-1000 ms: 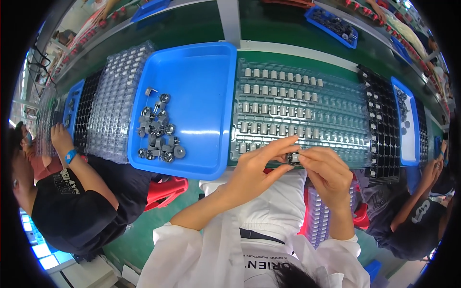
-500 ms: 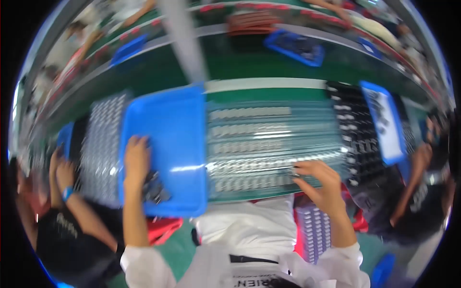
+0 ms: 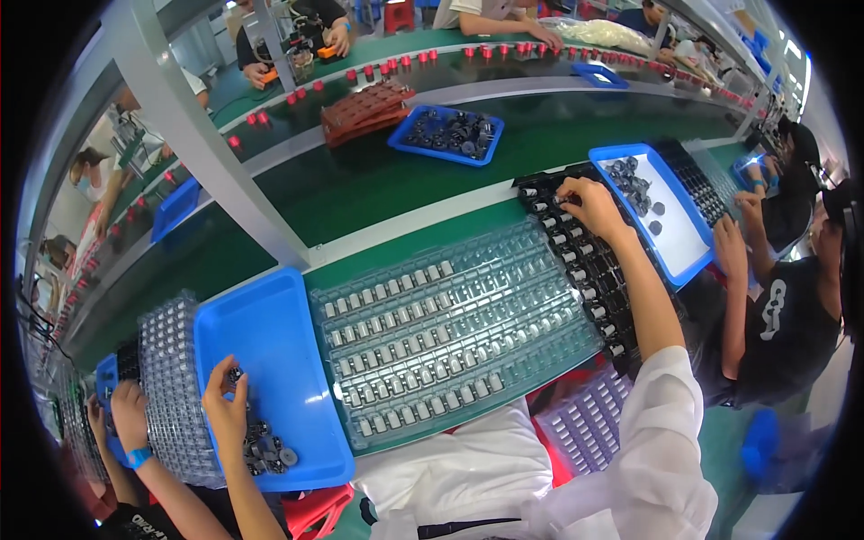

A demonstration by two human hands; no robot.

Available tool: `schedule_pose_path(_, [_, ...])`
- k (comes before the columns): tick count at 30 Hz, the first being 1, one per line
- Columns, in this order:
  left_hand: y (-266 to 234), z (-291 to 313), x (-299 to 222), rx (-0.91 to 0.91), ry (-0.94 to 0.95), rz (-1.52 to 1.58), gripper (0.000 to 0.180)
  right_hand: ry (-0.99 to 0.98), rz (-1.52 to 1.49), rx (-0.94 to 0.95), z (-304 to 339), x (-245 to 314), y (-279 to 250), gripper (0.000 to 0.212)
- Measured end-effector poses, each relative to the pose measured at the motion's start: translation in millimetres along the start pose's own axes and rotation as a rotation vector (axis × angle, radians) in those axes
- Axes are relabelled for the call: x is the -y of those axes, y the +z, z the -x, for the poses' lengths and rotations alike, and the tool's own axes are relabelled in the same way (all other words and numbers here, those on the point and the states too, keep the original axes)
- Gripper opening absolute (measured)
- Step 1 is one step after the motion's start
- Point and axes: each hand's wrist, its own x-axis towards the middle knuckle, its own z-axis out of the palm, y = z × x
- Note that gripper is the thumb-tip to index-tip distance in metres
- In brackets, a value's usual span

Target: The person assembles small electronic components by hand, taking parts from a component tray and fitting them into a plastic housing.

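Note:
My left hand (image 3: pixel 225 409) is above the left side of a blue tray (image 3: pixel 283 351), its fingers pinched on a small dark round part (image 3: pixel 235 373). A loose pile of dark grey parts (image 3: pixel 267 450) lies in that tray's near corner. My right hand (image 3: pixel 596 211) reaches to the far end of a black tray (image 3: pixel 601 270) with small silver-and-black pieces in its pockets. Its fingertips are closed at a pocket, and what they hold is hidden. Between my hands lies a clear plastic tray (image 3: pixel 531 310) with rows of small silver-white cylinders (image 3: pixel 423 411), its right-hand pockets mostly bare.
On the right, another blue tray (image 3: pixel 670 229) carries dark round parts beside a co-worker's arms. A clear tray (image 3: pixel 171 378) adjoins a co-worker's hand (image 3: pixel 130 412) at left. A metal post (image 3: pixel 207 144) rises beyond my blue tray. Across the green belt stand a blue tray (image 3: pixel 450 137) and brown trays (image 3: pixel 364 110).
The view has turned and sharpened. My right hand has gone from the clear tray's near right side to the black tray's far end. A dark part now shows in my left fingers.

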Motion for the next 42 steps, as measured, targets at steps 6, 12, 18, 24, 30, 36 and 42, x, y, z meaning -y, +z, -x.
schedule_pose_path(6, [-3.9, 4.2, 16.9, -0.013, -0.099, 0.149, 0.025, -0.184, -0.068, -0.031, -10.6, -15.5, 26.6, 0.021])
schedule_pose_path(12, [-1.9, 5.6, -29.5, 0.091, -0.231, 0.626, 0.025, -0.156, 0.009, 0.062, -1.8, -22.9, 20.0, 0.020])
schedule_pose_path(18, [1.0, 43.5, -74.0, 0.211, -0.244, 0.900, 0.030, -0.204, 0.207, -0.146, 11.4, 3.6, 19.9, 0.032])
schedule_pose_path(24, [44.5, 80.5, -122.6, 0.378, -0.097, 0.992, 0.022, -0.150, -0.279, 0.136, 60.3, 191.2, 63.5, 0.033])
schedule_pose_path(30, [108.7, 90.1, -149.4, 0.381, -0.006, 0.865, 0.016, -0.150, -0.214, -0.022, 68.6, 199.2, 91.7, 0.031])
schedule_pose_path(36, [114.7, 88.8, -148.6, 0.393, -0.060, 0.894, 0.017, -0.150, -0.280, -0.085, 64.4, 206.4, 94.0, 0.021])
schedule_pose_path(42, [110.1, 89.5, -148.0, 0.413, -0.105, 1.014, 0.018, 0.235, -0.926, 0.044, 69.6, 238.7, 68.0, 0.014])
